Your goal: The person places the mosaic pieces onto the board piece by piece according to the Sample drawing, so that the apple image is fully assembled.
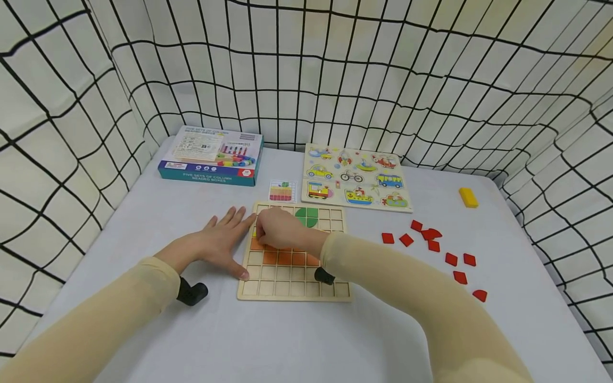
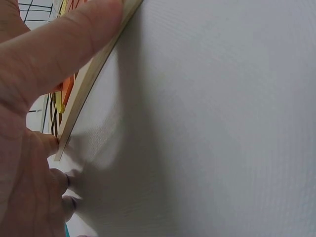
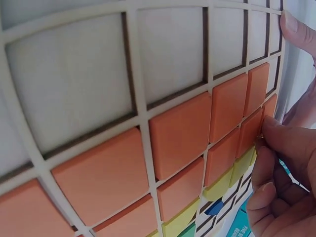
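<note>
A wooden grid board point(image 1: 289, 289) lies flat on the table. My left hand point(image 1: 221, 243) is spread at its left side, with the thumb and index fingertip at the board's edge. In the left wrist view, the thumb point(image 2: 74, 42) reaches over that edge. My right hand point(image 1: 280, 229) is over the board's left part, fingers curled. In the right wrist view, its thumb and forefinger pinch an orange square tile point(image 3: 269, 106) in the leftmost column. More orange tiles point(image 3: 180, 133) fill two rows, with yellow tiles point(image 3: 181, 222) behind. Green rounded tiles point(image 1: 306, 215) sit farther back.
A small pattern card point(image 1: 282, 190) lies behind the board. A picture puzzle point(image 1: 356, 178) and a boxed bead set point(image 1: 210, 157) stand at the back. Several red tiles point(image 1: 433, 246) are scattered on the right, with a yellow block point(image 1: 468, 197) beyond. Black netting surrounds the table.
</note>
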Demonstrator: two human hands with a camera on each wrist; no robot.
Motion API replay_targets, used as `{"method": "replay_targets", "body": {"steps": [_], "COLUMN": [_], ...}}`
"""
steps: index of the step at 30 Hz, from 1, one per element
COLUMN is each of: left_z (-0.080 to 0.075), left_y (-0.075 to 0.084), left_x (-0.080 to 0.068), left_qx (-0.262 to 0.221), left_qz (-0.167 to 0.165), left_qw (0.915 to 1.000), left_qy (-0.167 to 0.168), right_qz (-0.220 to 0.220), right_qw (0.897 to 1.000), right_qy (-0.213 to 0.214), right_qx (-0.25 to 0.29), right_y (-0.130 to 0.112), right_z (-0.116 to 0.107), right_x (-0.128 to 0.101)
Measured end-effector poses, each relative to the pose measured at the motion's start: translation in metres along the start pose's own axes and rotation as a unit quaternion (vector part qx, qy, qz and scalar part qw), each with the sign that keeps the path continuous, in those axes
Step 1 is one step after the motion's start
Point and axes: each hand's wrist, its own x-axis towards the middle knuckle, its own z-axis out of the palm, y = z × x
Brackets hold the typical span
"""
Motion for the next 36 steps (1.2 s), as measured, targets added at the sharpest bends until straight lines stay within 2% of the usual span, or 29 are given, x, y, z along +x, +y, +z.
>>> {"method": "replay_targets", "body": {"steps": [3, 7, 11, 15, 22, 28, 36], "left_z": [0.001, 0.003, 0.003, 0.002, 0.001, 0.003, 0.004], "left_y": [0.0, -0.001, -0.001, 0.001, 0.002, 0.0, 0.0], "left_x": [0.001, 0.002, 0.003, 0.004, 0.004, 0.004, 0.004], "left_qx": [-0.001, 0.0, 0.008, 0.014, 0.015, 0.018, 0.013], "left_qz": [-0.001, -0.002, -0.007, -0.012, -0.014, -0.013, -0.016], "left_qw": [1.0, 1.0, 0.9999, 0.9998, 0.9998, 0.9997, 0.9998], "left_qy": [0.0, 0.0, -0.002, -0.004, -0.004, -0.003, -0.003], "right_qz": [0.001, 0.006, 0.012, 0.012, 0.035, 0.096, 0.162], "right_qw": [1.0, 0.999, 0.998, 0.996, 0.99, 0.985, 0.976], "right_qy": [0.002, 0.007, 0.008, 0.015, 0.006, 0.008, 0.001], "right_qx": [0.0, 0.03, 0.069, 0.09, 0.134, 0.146, 0.144], "right_y": [0.001, 0.007, 0.023, 0.051, 0.118, 0.17, 0.214], "right_z": [0.001, 0.001, -0.005, -0.011, -0.019, -0.022, -0.007], "right_x": [-0.001, -0.008, -0.027, -0.055, -0.127, -0.203, -0.292]}}
